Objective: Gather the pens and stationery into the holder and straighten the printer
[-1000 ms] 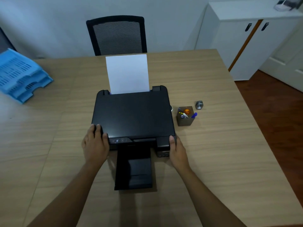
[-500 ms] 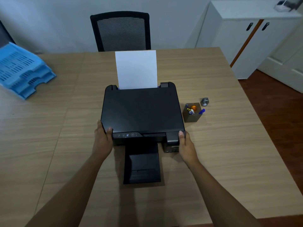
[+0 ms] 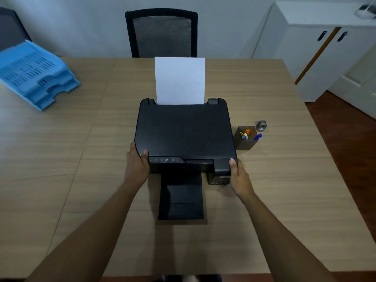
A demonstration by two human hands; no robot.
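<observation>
A black printer sits square in the middle of the wooden table, a white sheet standing in its rear feed and its output tray pulled out toward me. My left hand grips its front left corner, thumb on the lid. My right hand grips the front right corner by the ink tank block. To the printer's right stands a dark square holder with several pens and an orange item in it. A small grey metal object lies just behind the holder.
Stacked blue paper trays sit at the table's far left. A black mesh chair stands behind the table's far edge. A white cabinet is at the right, beyond the table, over a dark wooden floor.
My view has risen and drawn back, so the printer appears further right in frame. My left hand shifted from lying over the front left corner to gripping its side. Both hands stay on the printer.
</observation>
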